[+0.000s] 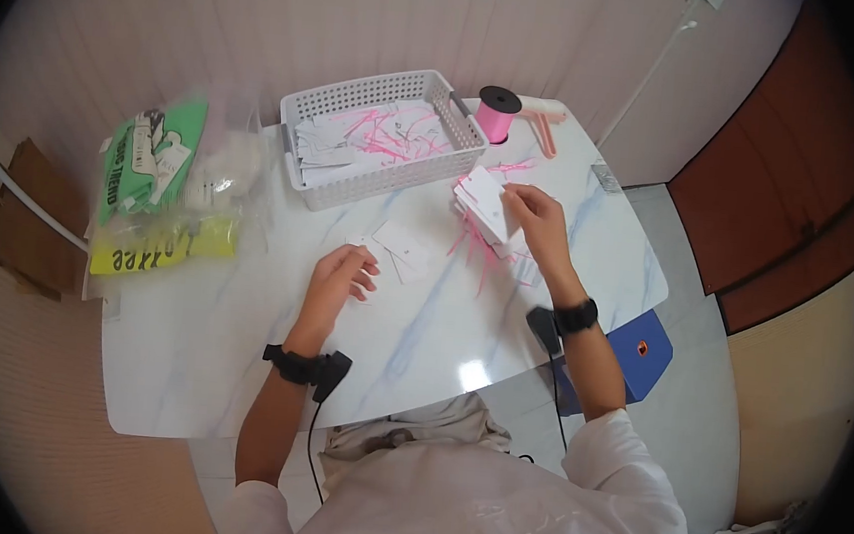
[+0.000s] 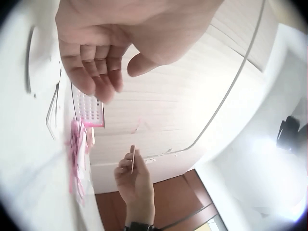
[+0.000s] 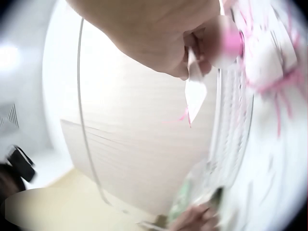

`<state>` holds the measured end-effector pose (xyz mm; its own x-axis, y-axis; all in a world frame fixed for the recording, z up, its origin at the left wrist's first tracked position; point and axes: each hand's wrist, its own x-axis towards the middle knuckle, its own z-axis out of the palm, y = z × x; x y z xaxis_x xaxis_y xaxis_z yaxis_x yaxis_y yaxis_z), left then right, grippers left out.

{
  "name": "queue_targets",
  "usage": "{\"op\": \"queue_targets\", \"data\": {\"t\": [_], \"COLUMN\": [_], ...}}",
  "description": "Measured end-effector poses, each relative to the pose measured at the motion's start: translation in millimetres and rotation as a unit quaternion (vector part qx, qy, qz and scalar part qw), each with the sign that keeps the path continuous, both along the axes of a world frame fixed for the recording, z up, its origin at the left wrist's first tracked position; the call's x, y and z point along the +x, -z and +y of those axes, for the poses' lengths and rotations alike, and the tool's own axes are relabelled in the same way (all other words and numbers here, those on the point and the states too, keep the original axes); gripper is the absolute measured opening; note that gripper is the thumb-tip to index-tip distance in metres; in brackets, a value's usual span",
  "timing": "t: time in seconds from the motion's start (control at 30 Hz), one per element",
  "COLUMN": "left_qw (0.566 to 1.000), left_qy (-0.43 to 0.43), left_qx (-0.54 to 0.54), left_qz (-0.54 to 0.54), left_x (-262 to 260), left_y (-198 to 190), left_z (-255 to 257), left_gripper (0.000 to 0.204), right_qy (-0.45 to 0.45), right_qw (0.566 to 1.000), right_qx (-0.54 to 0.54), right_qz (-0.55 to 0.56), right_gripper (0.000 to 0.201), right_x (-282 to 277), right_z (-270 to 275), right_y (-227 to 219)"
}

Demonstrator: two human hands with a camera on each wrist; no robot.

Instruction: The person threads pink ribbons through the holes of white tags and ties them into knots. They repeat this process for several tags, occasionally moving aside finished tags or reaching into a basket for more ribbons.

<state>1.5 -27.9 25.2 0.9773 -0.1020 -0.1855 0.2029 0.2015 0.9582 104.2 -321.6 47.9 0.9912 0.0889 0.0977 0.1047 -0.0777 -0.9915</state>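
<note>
My right hand (image 1: 538,221) pinches a white tag (image 3: 195,94) between thumb and fingers. A bit of pink ribbon shows at the tag's end in the right wrist view. In the head view, the held tag overlaps a pile of white tags (image 1: 502,245), from which pink ribbons fan out on the table. My left hand (image 1: 338,278) holds nothing, its fingers loosely bent over the table's middle. Just beyond its fingertips lie a few loose white cards (image 1: 401,245), overlapping one another.
A white perforated basket (image 1: 392,196) at the back holds white tags and pink ribbons. Right of it stands a pink ribbon spool (image 1: 496,122), near a pink-handled tool (image 1: 545,136). Plastic-bagged green (image 1: 139,169) and yellow (image 1: 162,251) packets lie on the left of the marbled table (image 1: 208,370).
</note>
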Motion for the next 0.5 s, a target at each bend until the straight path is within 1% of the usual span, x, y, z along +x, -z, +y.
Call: {"op": "queue_targets", "data": {"t": [0.03, 0.07, 0.1, 0.13, 0.17, 0.2, 0.23, 0.27, 0.3, 0.33, 0.37, 0.4, 0.47, 0.5], "left_qw": [0.995, 0.978, 0.977, 0.917, 0.823, 0.821, 0.798, 0.774, 0.77, 0.768, 0.765, 0.762, 0.781, 0.778], "left_qy": [-0.027, -0.057, -0.061, -0.091, -0.117, -0.118, -0.123, -0.131, -0.135, -0.104, -0.073, -0.079, -0.039, -0.045], "left_qx": [0.101, 0.201, 0.204, 0.386, 0.552, 0.555, 0.587, 0.617, 0.621, 0.63, 0.638, 0.641, 0.623, 0.627], "left_qz": [-0.002, -0.006, -0.014, -0.041, -0.06, -0.06, -0.059, -0.057, -0.058, -0.053, -0.048, -0.047, -0.014, -0.015], "left_x": [3.5, 6.7, 8.3, 7.7, 5.0, 2.7, 3.0, 4.7, 7.4, 10.8, 13.6, 18.9, 28.3, 27.9], "left_y": [2.1, 3.1, 3.8, 5.6, 8.9, 12.3, 13.9, 15.3, 18.0, 22.5, 25.8, 27.5, 30.3, 33.6], "left_z": [2.7, 5.8, 8.9, 10.8, 10.6, 8.8, 7.4, 6.3, 6.8, 10.0, 13.2, 16.5, 23.4, 27.2], "left_gripper": [0.031, 0.034, 0.034, 0.038, 0.044, 0.044, 0.049, 0.055, 0.055, 0.059, 0.063, 0.063, 0.062, 0.062], "right_qy": [0.099, 0.191, 0.194, 0.204, 0.211, 0.141, 0.06, -0.022, -0.04, -0.061, -0.066, -0.055, -0.044, -0.034], "right_qw": [0.955, 0.825, 0.823, 0.866, 0.903, 0.935, 0.94, 0.934, 0.924, 0.911, 0.912, 0.906, 0.9, 0.904], "right_qx": [-0.189, -0.36, -0.354, -0.297, -0.24, -0.22, -0.273, -0.323, -0.354, -0.386, -0.382, -0.398, -0.41, -0.412], "right_qz": [-0.205, -0.392, -0.399, -0.347, -0.288, -0.24, -0.194, -0.148, -0.14, -0.131, -0.134, -0.134, -0.14, -0.111], "right_gripper": [0.02, 0.021, 0.021, 0.022, 0.022, 0.026, 0.03, 0.034, 0.038, 0.041, 0.041, 0.044, 0.047, 0.045], "right_x": [19.9, 30.3, 26.8, 17.1, 4.2, -8.1, -19.8, -27.3, -30.3, -32.7, -30.7, -25.0, -18.1, -15.8], "right_z": [-13.3, -19.6, -17.2, -12.2, -6.3, 3.8, 14.0, 25.1, 39.0, 52.8, 64.1, 74.6, 85.2, 89.6], "right_y": [21.5, 30.2, 25.2, 21.6, 21.0, 23.2, 26.9, 28.9, 31.5, 37.2, 46.3, 53.3, 59.0, 58.7]}}
